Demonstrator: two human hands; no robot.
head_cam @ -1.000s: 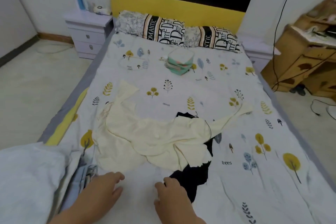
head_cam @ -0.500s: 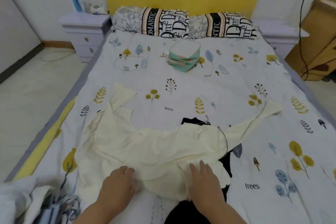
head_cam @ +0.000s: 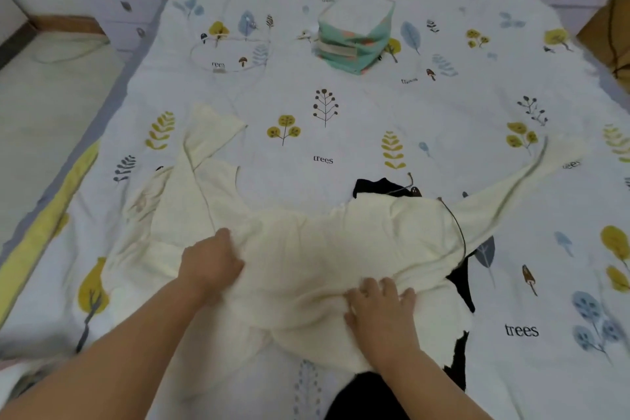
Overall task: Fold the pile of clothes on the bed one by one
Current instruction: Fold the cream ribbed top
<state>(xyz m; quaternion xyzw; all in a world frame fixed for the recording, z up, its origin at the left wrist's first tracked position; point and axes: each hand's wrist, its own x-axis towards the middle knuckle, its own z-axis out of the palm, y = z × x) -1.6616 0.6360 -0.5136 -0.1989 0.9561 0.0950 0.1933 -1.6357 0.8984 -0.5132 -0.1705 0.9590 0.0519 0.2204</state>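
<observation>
Left hand [head_cam: 213,261] bunches the cream long-sleeved top [head_cam: 324,249] at 9 o'clock, right hand [head_cam: 381,303] presses flat at 5; its sleeve-to-sleeve axis runs 10–2 over a black garment [head_cam: 462,286] on the bed [head_cam: 341,133].

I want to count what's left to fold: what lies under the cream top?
A black garment lies under the cream top, showing at its far edge, right side and near edge. Whether anything else lies beneath is hidden by the cloth.
</observation>
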